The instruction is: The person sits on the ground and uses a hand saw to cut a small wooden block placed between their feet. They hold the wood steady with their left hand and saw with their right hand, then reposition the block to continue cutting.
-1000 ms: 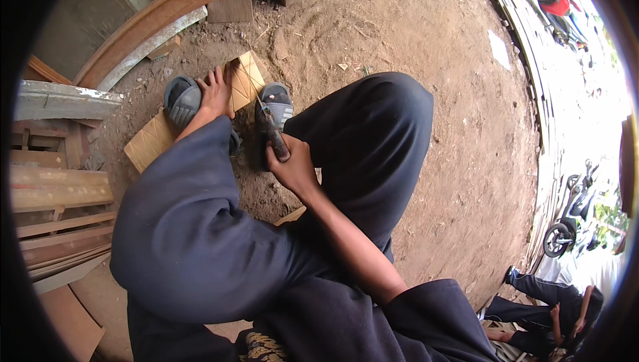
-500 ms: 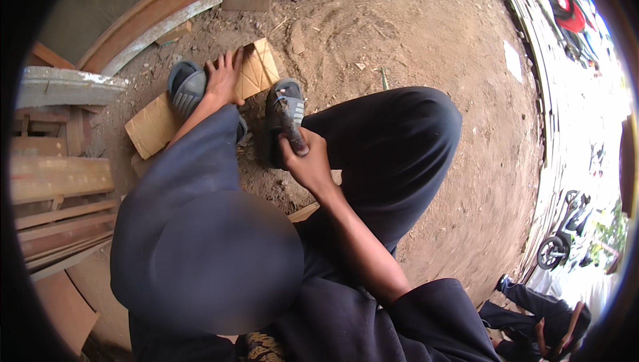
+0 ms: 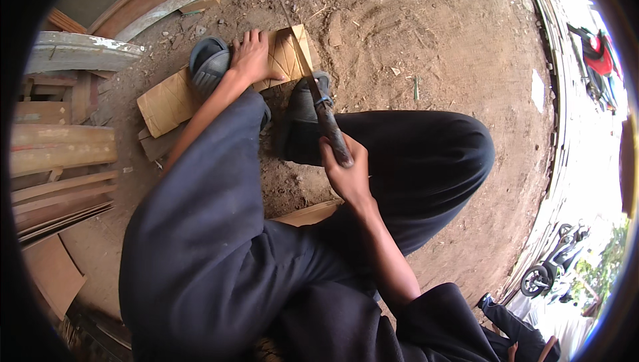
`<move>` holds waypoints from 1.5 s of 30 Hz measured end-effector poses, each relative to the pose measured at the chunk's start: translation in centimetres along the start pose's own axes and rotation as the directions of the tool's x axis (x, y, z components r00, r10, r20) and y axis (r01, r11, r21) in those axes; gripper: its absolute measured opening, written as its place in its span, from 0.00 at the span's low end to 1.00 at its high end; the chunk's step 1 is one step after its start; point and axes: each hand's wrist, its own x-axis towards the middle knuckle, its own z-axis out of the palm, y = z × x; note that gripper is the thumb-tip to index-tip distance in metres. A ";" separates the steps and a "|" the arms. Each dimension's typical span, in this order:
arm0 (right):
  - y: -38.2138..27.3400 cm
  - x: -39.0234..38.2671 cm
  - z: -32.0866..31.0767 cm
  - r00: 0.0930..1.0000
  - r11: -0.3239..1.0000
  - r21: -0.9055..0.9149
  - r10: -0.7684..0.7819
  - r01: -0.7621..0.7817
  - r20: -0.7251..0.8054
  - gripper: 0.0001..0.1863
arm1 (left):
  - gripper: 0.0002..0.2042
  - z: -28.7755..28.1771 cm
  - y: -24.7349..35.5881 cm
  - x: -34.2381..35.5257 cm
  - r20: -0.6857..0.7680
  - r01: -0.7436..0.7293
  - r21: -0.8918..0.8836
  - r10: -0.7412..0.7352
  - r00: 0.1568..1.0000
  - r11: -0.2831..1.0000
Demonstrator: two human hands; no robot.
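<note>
Okay, my right hand (image 3: 349, 168) grips the saw (image 3: 326, 116), blade crosswise at the board's (image 3: 285, 56) right end; spread left hand (image 3: 250, 61) presses nearby.

Daylight glares at the right, bleaching the background around the motorcycle (image 3: 536, 280) white. The dirt ground (image 3: 479, 56) is softly lit; fisheye distortion bows the plank edging (image 3: 556, 89) near black corners.
</note>
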 end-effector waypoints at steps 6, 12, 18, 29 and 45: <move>-0.7 -0.8 -0.7 1.000 0.993 -0.118 0.008 -0.009 -0.006 0.08 | 0.55 0.3 -1.1 1.5 0.036 0.066 -0.146 -0.061 0.997 0.987; -1.7 6.6 2.1 1.000 0.994 -0.104 0.019 -0.022 -0.024 0.12 | 0.60 -0.1 -0.7 1.9 0.070 0.102 -0.164 -0.091 0.993 0.981; -1.5 -1.1 -0.2 1.000 0.990 -0.143 -0.013 0.012 -0.005 0.08 | 0.64 0.5 -1.4 1.3 0.078 0.151 -0.134 -0.141 0.987 0.980; -1.1 0.3 -0.5 0.994 0.988 -0.105 -0.108 0.110 0.017 0.07 | 0.61 -0.3 -1.4 2.0 0.118 0.175 -0.151 -0.158 0.980 0.973; -1.3 8.2 2.1 0.997 0.989 -0.129 -0.074 0.073 -0.008 0.11 | 0.56 -0.5 -1.0 2.9 0.115 0.155 -0.206 -0.134 0.984 0.966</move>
